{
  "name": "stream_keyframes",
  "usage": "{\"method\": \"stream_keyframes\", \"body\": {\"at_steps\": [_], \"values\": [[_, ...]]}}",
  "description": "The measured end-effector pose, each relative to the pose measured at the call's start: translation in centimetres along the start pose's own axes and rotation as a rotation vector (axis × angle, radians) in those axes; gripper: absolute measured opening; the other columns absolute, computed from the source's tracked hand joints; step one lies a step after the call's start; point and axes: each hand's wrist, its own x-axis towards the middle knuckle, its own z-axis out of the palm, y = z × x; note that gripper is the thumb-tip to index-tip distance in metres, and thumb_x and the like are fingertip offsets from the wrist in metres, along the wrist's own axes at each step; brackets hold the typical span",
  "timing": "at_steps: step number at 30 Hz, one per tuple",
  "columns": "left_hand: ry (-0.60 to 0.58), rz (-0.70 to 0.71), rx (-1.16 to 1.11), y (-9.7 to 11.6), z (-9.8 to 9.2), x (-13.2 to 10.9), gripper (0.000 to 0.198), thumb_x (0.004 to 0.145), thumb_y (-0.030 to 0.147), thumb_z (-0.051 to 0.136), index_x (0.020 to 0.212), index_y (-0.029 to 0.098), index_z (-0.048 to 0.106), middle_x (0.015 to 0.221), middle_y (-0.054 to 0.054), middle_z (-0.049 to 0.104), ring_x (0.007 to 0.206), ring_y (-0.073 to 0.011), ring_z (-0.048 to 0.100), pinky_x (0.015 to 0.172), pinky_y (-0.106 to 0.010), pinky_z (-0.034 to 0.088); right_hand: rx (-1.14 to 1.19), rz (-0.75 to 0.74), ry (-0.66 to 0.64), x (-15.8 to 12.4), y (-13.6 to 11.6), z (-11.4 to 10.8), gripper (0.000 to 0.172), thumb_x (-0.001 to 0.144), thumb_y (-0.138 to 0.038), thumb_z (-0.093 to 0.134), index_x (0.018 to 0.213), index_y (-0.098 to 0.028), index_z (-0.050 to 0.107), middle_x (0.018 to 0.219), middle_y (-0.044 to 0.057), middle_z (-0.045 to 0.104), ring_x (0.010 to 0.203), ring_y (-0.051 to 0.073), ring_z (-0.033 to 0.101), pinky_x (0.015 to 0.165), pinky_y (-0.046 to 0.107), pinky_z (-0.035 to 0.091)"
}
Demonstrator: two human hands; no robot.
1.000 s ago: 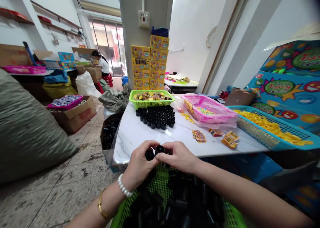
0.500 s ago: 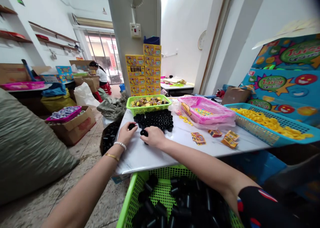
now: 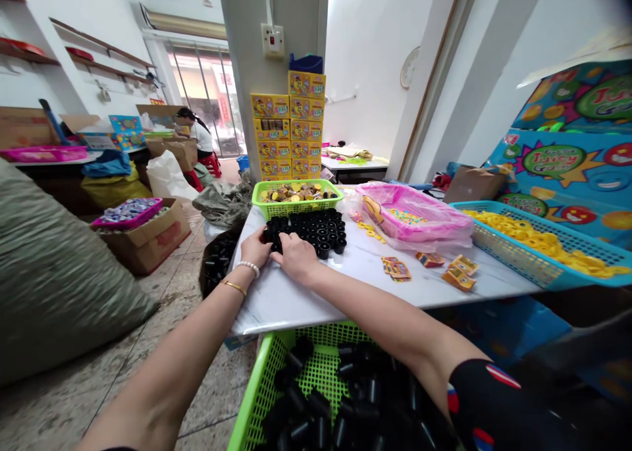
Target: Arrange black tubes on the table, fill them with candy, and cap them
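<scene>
Both arms were extended forward; left hand [image 3: 255,247] and right hand [image 3: 297,257] sat palms-down, side by side, against the black cups [image 3: 316,229]. Couldn't tell whether either was gripping.

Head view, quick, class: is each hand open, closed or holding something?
Left hand: fingers curled against the black tubes on the table; grip cannot be told.
Right hand: palm down, fingertips on the same tubes; grip cannot be told.

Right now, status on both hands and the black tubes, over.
Left hand, right hand: at near edge of black tubes on table. Grip unclear. Green basket directly behind tubes.
</scene>
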Motion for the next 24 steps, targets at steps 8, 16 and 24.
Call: {"method": "stream_keyframes", "body": {"at_steps": [8,16,24], "values": [[0.078,-0.048,0.016,-0.4,-0.3,-0.9,0.035,0.093,0.032,0.06,0.123,0.016,0.056,0.12,-0.01,0.061,0.099,-0.0224,0.063,0.084,-0.043,0.055,0.049,-0.053,0.046,-2.3,1.7,-0.4,0.064,0.089,-0.053,0.058,0.139,-0.019,0.039,0.123,0.013,0.052,0.099,0.025,0.065,0.085,0.035,0.051],[0.082,0.069,0.1,1.3,-0.7,-3.3,0.029,0.092,0.035,0.061,0.112,0.014,0.061,0.102,-0.006,0.065,0.087,-0.0186,0.065,0.078,-0.039,0.055,0.143,-0.077,0.101,-2.0,2.3,1.3,0.06,0.085,-0.022,0.063,0.139,-0.016,0.038,0.125,0.013,0.048,0.096,0.023,0.066,0.085,0.035,0.052],[0.038,0.224,0.16,1.8,0.1,-3.2,0.027,0.093,0.036,0.06,0.106,0.014,0.063,0.097,-0.005,0.066,0.081,-0.0171,0.065,0.076,-0.037,0.055,0.199,-0.112,0.184,-2.2,2.8,2.4,0.058,0.086,-0.014,0.056,0.141,-0.018,0.037,0.127,0.012,0.047,0.103,0.023,0.063,0.092,0.035,0.052]]}}
